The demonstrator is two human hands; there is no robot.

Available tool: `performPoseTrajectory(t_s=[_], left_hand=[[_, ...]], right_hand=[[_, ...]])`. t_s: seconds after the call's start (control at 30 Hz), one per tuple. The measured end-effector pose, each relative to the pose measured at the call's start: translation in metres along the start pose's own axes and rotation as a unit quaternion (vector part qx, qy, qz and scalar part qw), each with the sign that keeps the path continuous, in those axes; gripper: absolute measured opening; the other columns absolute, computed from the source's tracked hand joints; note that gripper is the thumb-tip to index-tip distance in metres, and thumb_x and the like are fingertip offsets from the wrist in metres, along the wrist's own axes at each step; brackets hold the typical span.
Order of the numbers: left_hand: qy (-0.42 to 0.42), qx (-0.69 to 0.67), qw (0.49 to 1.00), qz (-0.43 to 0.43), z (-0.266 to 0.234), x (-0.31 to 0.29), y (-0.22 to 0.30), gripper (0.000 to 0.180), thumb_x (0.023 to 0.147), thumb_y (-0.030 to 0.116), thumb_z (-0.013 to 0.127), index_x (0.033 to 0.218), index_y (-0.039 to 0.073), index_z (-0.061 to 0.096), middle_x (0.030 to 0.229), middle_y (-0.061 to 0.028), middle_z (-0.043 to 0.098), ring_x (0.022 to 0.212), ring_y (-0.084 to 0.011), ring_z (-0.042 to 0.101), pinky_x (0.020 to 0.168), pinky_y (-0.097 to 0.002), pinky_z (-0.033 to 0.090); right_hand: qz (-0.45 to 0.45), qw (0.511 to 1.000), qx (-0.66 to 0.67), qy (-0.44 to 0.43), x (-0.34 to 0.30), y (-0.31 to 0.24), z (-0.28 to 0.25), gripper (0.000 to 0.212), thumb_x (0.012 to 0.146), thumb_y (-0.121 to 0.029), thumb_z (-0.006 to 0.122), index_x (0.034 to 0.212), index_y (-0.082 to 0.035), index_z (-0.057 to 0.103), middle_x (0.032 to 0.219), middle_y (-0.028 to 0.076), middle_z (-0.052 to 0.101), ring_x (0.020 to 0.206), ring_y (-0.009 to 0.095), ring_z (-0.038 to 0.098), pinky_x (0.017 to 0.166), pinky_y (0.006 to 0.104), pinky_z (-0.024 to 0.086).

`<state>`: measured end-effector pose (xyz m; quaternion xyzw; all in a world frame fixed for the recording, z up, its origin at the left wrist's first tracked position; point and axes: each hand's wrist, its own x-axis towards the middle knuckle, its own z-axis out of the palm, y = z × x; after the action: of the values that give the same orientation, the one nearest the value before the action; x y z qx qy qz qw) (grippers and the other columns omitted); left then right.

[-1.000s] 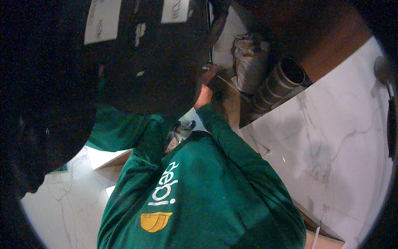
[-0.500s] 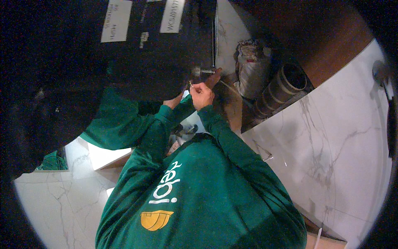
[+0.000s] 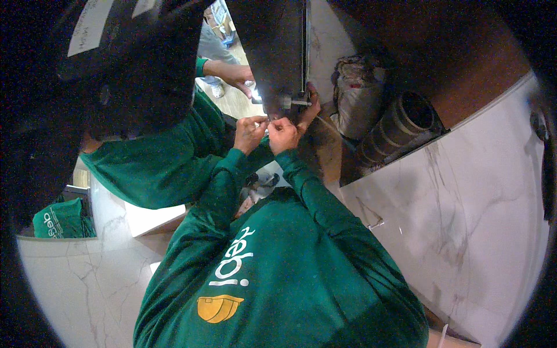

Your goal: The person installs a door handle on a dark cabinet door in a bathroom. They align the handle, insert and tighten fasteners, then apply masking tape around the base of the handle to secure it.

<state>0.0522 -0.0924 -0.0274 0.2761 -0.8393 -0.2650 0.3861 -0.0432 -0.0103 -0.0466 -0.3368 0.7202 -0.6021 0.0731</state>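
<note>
My left hand (image 3: pixel 249 134) and my right hand (image 3: pixel 284 133) meet at the lower end of a dark upright panel (image 3: pixel 277 46). Both have fingertips pinched together; whatever small piece is between them is too small to make out. Just above my right hand, a short silvery metal cylinder (image 3: pixel 297 104) sticks out of the panel. A co-worker's hand (image 3: pixel 313 107) reaches round beside the cylinder and panel edge. On the panel's left, another co-worker's hand (image 3: pixel 235 75) in a green sleeve is close to a bright light (image 3: pixel 258 96).
A large black object with white labels (image 3: pixel 87 29) blocks the upper left. A co-worker's green sleeve (image 3: pixel 162 162) lies beside my left arm. At right are a filled bag (image 3: pixel 354 95), a dark ribbed cylindrical container (image 3: pixel 400 122) and a marbled white surface (image 3: pixel 447 203).
The black labelled object has shifted left, uncovering the panel, my left hand and the co-worker's hand by the bright light. My right hand stays in nearly the same place.
</note>
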Motion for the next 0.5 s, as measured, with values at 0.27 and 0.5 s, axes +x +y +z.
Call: performPoseTrajectory(t_s=[0.27,0.5], left_hand=[[-0.004,-0.059,0.995,-0.087,-0.011,-0.014,0.042,0.028,0.085,0.025,0.066,0.093,-0.001,0.074,0.074,-0.0174,0.07,0.063,-0.0228,0.067,0.063,-0.0359,0.051],[-0.105,-0.243,0.895,-0.359,-0.002,-0.035,0.072,0.023,0.086,0.023,0.07,0.087,0.0,0.075,0.069,-0.0031,0.068,0.056,-0.0096,0.057,0.052,-0.0266,0.045]], right_hand=[[0.052,0.978,0.189,-0.073,-0.016,0.006,-0.065,0.014,0.085,-0.013,0.072,0.087,0.001,0.069,0.073,0.006,0.069,0.065,0.012,0.066,0.06,0.0262,0.052],[0.078,0.97,0.142,-0.181,-0.031,0.014,-0.08,0.015,0.089,-0.009,0.068,0.099,0.002,0.068,0.09,0.006,0.069,0.074,0.013,0.064,0.07,0.0246,0.052]])
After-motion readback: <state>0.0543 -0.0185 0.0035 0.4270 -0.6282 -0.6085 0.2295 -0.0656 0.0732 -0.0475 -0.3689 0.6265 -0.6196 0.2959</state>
